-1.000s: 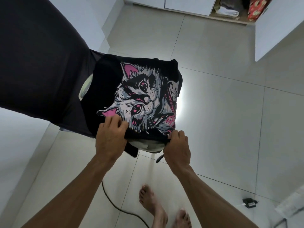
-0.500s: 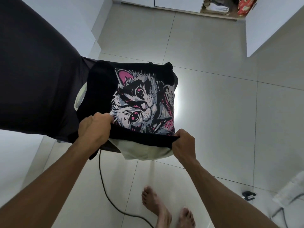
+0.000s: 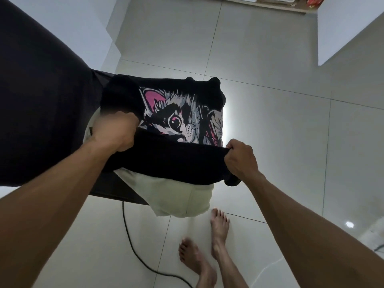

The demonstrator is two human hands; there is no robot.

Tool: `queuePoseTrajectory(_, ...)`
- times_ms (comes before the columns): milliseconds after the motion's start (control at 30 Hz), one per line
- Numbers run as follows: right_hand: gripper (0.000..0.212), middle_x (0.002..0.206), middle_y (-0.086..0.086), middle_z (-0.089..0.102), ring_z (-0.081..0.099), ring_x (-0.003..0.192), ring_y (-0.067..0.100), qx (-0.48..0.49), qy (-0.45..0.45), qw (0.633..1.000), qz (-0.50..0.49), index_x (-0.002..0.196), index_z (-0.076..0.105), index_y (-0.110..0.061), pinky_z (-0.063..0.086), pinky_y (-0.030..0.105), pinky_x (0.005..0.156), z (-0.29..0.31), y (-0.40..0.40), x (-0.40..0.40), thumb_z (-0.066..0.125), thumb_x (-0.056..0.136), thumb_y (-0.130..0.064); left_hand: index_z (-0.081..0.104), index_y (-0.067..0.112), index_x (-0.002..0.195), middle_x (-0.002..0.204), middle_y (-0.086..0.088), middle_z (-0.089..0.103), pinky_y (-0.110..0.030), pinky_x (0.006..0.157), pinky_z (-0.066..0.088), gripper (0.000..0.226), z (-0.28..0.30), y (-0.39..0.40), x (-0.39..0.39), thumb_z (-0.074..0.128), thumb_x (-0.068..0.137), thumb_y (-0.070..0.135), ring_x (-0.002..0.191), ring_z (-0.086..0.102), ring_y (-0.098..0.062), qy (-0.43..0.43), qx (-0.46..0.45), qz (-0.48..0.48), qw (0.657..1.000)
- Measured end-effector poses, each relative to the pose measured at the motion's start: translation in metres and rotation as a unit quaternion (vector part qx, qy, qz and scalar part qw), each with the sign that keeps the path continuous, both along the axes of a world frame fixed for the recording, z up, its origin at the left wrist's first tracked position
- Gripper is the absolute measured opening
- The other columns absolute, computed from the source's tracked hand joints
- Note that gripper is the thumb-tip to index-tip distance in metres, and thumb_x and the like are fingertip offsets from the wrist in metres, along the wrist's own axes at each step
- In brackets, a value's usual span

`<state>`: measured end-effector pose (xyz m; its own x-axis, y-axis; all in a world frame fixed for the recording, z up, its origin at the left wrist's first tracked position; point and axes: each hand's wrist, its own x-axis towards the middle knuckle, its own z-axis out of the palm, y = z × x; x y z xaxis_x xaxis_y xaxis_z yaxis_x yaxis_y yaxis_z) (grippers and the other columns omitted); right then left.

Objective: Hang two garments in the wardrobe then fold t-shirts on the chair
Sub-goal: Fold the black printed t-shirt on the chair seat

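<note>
A black t-shirt with a cat print (image 3: 178, 119) lies over a pale cream garment (image 3: 178, 198) on the chair, whose seat is mostly hidden. My left hand (image 3: 114, 132) grips the shirt's near left edge and my right hand (image 3: 239, 156) grips its near right edge. Between them the near part of the shirt is lifted and turned over the print, covering the cat's lower half. A large dark cloth (image 3: 41, 100) fills the left of the view.
A black cable (image 3: 133, 242) trails across the pale tiled floor (image 3: 270, 132) below the chair. My bare feet (image 3: 207, 246) stand near it. The open wardrobe (image 3: 280, 2) is at the top, with a white door (image 3: 342, 28) jutting out at the top right.
Both hands have lifted the shirt's near edge and carried it away from me over the cat print. The hands have spread apart, and more of the cream garment shows underneath.
</note>
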<state>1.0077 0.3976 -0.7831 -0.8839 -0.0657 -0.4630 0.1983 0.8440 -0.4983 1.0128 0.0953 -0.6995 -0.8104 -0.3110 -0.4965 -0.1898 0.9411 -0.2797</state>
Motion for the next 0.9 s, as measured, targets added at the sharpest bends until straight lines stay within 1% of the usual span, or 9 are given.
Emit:
queuePoseTrajectory(100,0.023,0.081,0.004,0.060,0.058,0.079,0.031,0.055,-0.021,0.998,0.038,0.088,0.059,-0.014,0.050,0.043,0.077,0.001,-0.005,-0.019,0.041,0.081,-0.002,0.062,0.028,0.117,0.098,-0.002,0.062,-0.041,0.070,0.046,0.041,-0.005,-0.007,-0.015,0.066,0.081,0.008,0.091,0.065,-0.027,-0.012,0.013,0.031,0.999)
queuePoseTrajectory(233,0.021,0.092,0.003,0.060,0.055,0.083,0.026,0.095,-0.013,0.994,0.053,0.095,0.057,-0.013,0.047,0.042,0.082,-0.001,-0.008,-0.035,0.046,0.081,-0.001,0.056,0.033,0.121,0.102,0.000,0.058,-0.044,0.087,0.051,0.048,-0.005,-0.025,-0.036,0.066,0.077,0.015,0.103,0.060,-0.029,-0.034,0.086,0.128,0.987)
queuePoseTrajectory(400,0.024,0.101,0.004,0.059,0.051,0.091,0.019,-0.052,0.128,0.984,0.114,0.104,0.059,-0.012,0.047,0.035,0.082,0.011,-0.054,-0.037,0.054,0.081,-0.012,0.065,0.026,0.101,0.100,0.000,0.065,-0.037,0.083,0.053,0.030,-0.001,-0.063,-0.047,0.075,0.073,0.029,0.091,0.062,-0.020,0.001,0.194,0.286,0.939)
queuePoseTrajectory(500,0.044,0.111,0.003,0.060,0.054,0.102,0.018,-0.121,0.125,0.959,0.224,0.123,0.058,-0.013,0.047,0.034,0.092,0.030,-0.106,-0.035,0.057,0.080,-0.024,0.068,0.019,0.098,0.097,-0.004,0.072,-0.034,0.077,0.057,0.035,0.001,-0.085,-0.039,0.080,0.074,0.041,0.074,0.070,-0.019,0.033,0.295,0.381,0.876)
queuePoseTrajectory(567,0.066,0.132,0.003,0.055,0.050,0.120,0.020,-0.125,0.067,0.953,0.267,0.145,0.042,-0.015,0.044,0.040,0.105,0.037,-0.142,-0.037,0.064,0.086,-0.034,0.067,0.014,0.106,0.089,-0.006,0.075,-0.026,0.069,0.054,0.048,0.002,-0.093,-0.031,0.079,0.077,0.050,0.064,0.069,-0.016,0.054,0.373,0.444,0.813)
queuePoseTrajectory(633,0.090,0.145,0.004,0.048,0.043,0.133,0.024,-0.104,-0.010,0.959,0.263,0.155,0.023,-0.018,0.039,0.044,0.112,0.038,-0.178,-0.043,0.071,0.085,-0.046,0.065,0.015,0.114,0.088,-0.005,0.076,-0.030,0.084,0.050,0.064,0.005,-0.100,-0.022,0.075,0.074,0.063,0.070,0.070,-0.014,0.068,0.432,0.475,0.764)
queuePoseTrajectory(700,0.100,0.140,0.006,0.052,0.046,0.132,0.027,-0.076,-0.067,0.966,0.236,0.154,0.019,-0.022,0.041,0.050,0.109,0.034,-0.211,-0.050,0.077,0.079,-0.052,0.064,0.018,0.118,0.094,-0.002,0.077,-0.041,0.095,0.050,0.071,0.002,-0.108,-0.010,0.075,0.070,0.069,0.083,0.072,-0.015,0.083,0.458,0.485,0.741)
queuePoseTrajectory(833,0.063,0.118,0.002,0.063,0.060,0.114,0.026,-0.030,-0.121,0.974,0.188,0.134,0.049,-0.027,0.048,0.049,0.100,0.022,-0.239,-0.062,0.077,0.081,-0.049,0.059,0.021,0.116,0.108,0.001,0.071,-0.034,0.094,0.054,0.078,-0.009,-0.125,0.032,0.090,0.055,0.059,0.100,0.068,-0.015,0.060,0.416,0.467,0.778)
queuePoseTrajectory(900,0.044,0.112,0.001,0.065,0.062,0.109,0.026,-0.041,-0.134,0.973,0.184,0.123,0.059,-0.025,0.049,0.049,0.099,0.020,-0.239,-0.068,0.071,0.088,-0.049,0.057,0.019,0.114,0.103,0.002,0.069,-0.031,0.094,0.053,0.073,-0.016,-0.129,0.056,0.094,0.057,0.044,0.096,0.066,-0.011,0.029,0.418,0.456,0.785)
